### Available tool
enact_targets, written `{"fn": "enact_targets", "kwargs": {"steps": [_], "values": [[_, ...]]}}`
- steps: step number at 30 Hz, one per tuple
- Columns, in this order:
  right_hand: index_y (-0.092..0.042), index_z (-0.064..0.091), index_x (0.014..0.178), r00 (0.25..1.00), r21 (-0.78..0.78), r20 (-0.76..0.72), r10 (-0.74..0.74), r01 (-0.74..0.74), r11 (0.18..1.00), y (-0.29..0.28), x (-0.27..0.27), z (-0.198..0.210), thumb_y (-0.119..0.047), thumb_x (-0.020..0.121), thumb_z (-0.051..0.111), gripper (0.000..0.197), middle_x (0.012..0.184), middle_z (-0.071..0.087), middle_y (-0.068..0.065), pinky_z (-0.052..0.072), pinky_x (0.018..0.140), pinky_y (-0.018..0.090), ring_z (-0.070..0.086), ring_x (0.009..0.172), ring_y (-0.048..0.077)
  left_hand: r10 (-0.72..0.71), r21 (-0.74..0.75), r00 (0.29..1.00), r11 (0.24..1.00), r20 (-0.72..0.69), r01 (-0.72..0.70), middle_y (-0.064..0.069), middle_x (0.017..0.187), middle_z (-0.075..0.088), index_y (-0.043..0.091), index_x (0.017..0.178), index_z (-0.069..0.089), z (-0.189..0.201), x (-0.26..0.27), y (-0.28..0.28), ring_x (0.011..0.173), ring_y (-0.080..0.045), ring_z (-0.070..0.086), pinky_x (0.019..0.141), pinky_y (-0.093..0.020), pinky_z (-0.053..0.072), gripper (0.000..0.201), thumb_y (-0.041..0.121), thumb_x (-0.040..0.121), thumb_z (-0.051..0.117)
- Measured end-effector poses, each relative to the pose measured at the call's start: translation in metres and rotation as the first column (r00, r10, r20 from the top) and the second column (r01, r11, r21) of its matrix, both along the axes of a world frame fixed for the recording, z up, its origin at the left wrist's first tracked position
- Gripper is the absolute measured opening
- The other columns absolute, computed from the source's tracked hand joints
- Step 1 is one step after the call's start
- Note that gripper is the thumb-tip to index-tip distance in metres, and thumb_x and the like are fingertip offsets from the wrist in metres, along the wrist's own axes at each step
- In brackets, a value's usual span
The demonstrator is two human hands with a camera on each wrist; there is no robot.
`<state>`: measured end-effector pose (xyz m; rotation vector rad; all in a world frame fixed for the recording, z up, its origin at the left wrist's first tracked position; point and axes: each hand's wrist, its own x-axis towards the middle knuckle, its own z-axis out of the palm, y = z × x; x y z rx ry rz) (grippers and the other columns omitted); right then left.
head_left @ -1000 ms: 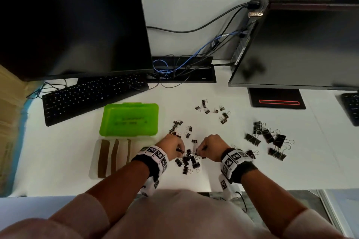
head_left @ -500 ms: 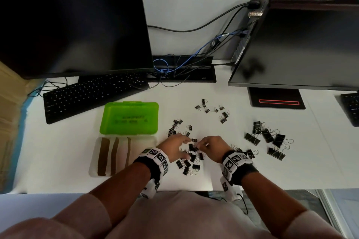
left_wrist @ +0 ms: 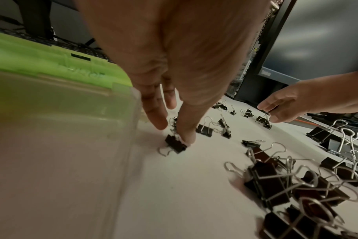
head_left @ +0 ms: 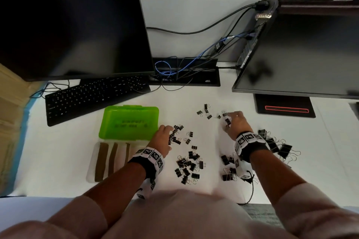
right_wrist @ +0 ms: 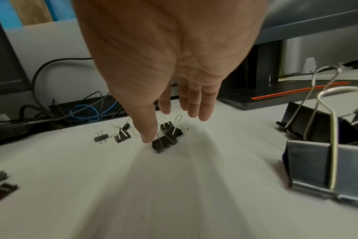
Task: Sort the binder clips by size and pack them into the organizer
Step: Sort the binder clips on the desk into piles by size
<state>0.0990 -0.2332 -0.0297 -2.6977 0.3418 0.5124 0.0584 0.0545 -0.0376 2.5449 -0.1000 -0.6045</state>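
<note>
Black binder clips lie in separate groups on the white desk (head_left: 204,91). My left hand (head_left: 165,135) reaches into a group of small clips (head_left: 175,136) beside the organizer's green lid (head_left: 129,122). In the left wrist view its fingers point down and the thumb touches one small clip (left_wrist: 175,143). My right hand (head_left: 234,121) hovers over the far scatter of small clips (head_left: 206,111). Its fingers hang straight in the right wrist view, and the thumb tip (right_wrist: 147,138) sits next to a clip (right_wrist: 160,144). The organizer's clear tray (head_left: 93,163) holds brown dividers.
A pile of clips (head_left: 188,165) lies near the desk's front edge, another group (head_left: 229,168) under my right wrist. Large clips (head_left: 277,145) sit to the right. A keyboard (head_left: 93,97), two monitors (head_left: 73,31) and a cable box (head_left: 186,72) fill the back.
Both hands left the middle pile. The left went forward and left to the clips by the green lid; the right went forward and right to the far scatter.
</note>
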Motion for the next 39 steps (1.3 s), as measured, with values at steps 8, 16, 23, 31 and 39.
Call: {"fn": "enact_targets", "kwargs": {"steps": [8, 16, 23, 31, 39], "values": [[-0.011, 0.071, 0.085, 0.985, 0.051, -0.023, 0.171, -0.17, 0.984, 0.024, -0.009, -0.006, -0.004, 0.08, 0.061, 0.014, 0.097, 0.061, 0.008, 0.046, 0.075, 0.028, 0.062, 0.093, 0.029, 0.023, -0.024, 1.0, 0.999, -0.014, -0.023, -0.006, 0.128, 0.04, 0.015, 0.124, 0.043, -0.003, 0.005, -0.003, 0.111, -0.028, 0.054, 0.095, -0.043, 0.047, 0.059, -0.011, 0.074, 0.061], [-0.014, 0.074, 0.078, 0.937, 0.178, -0.158, 0.312, -0.284, 0.942, 0.055, -0.035, 0.013, -0.006, 0.077, 0.064, 0.013, 0.089, 0.073, 0.008, 0.057, 0.077, 0.032, 0.069, 0.08, 0.024, -0.024, -0.027, 0.999, 0.999, -0.022, 0.023, -0.01, 0.13, 0.038, 0.012, 0.13, 0.038, 0.0, 0.003, 0.002, 0.102, -0.028, 0.055, 0.089, -0.04, 0.05, 0.067, -0.017, 0.072, 0.052], [-0.015, 0.075, 0.088, 0.872, 0.244, -0.244, 0.424, -0.368, 0.897, 0.068, -0.063, 0.011, -0.003, 0.075, 0.062, 0.022, 0.09, 0.075, 0.004, 0.054, 0.083, 0.028, 0.069, 0.087, 0.016, -0.153, 0.147, 0.977, 0.973, -0.151, 0.175, -0.005, 0.137, 0.029, 0.017, 0.138, 0.03, 0.007, 0.009, 0.003, 0.116, -0.027, 0.052, 0.097, -0.039, 0.049, 0.1, 0.002, 0.056, 0.085], [-0.019, 0.067, 0.109, 0.958, 0.145, -0.05, 0.281, -0.271, 0.952, 0.034, -0.039, 0.014, -0.012, 0.087, 0.055, 0.026, 0.114, 0.068, 0.004, 0.048, 0.097, 0.031, 0.062, 0.104, 0.02, -0.16, 0.162, 0.979, 0.97, -0.124, 0.179, -0.005, 0.142, 0.027, 0.023, 0.143, 0.022, 0.009, 0.009, 0.0, 0.111, -0.028, 0.057, 0.094, -0.037, 0.051, 0.1, -0.007, 0.065, 0.077], [-0.014, 0.039, 0.135, 1.0, 0.04, 0.028, 0.012, -0.013, 0.999, -0.004, 0.015, 0.004, -0.015, 0.083, 0.065, 0.058, 0.136, 0.037, 0.014, 0.042, 0.102, 0.041, 0.048, 0.119, 0.034, -0.33, 0.141, 0.923, 0.922, -0.198, 0.36, -0.001, 0.149, 0.014, 0.028, 0.148, 0.004, 0.019, 0.015, 0.002, 0.118, -0.029, 0.052, 0.095, -0.037, 0.05, 0.135, -0.002, 0.047, 0.088]]}}
